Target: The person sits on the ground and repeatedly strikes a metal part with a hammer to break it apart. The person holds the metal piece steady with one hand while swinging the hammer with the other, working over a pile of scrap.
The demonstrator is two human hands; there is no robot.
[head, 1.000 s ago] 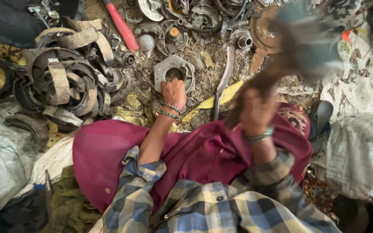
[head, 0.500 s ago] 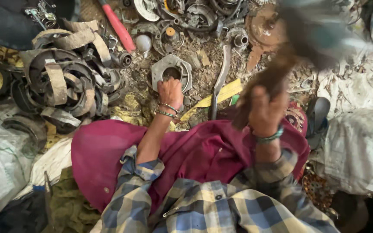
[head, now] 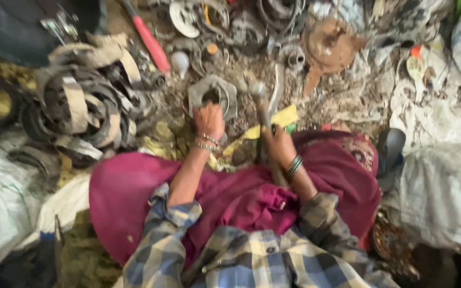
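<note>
My left hand (head: 208,118) grips the near edge of a grey metal housing with a round hole (head: 213,95) that lies on the dirt ground. My right hand (head: 277,144) is closed around the handle of a hammer (head: 263,114); its head is down on the ground just right of the housing. Both wrists carry bangles. A magenta cloth (head: 241,197) covers my lap below the hands.
A heap of curved metal bands and rings (head: 81,101) lies at the left. A red-handled tool (head: 148,37) and several rusty scrap parts (head: 273,21) lie beyond. A yellow strip (head: 284,117) sits by the hammer. White sacks (head: 444,176) stand right, another sack (head: 1,202) left.
My right hand has swung the hammer from raised in the air down to the ground beside the metal housing. My left hand has stayed on the housing.
</note>
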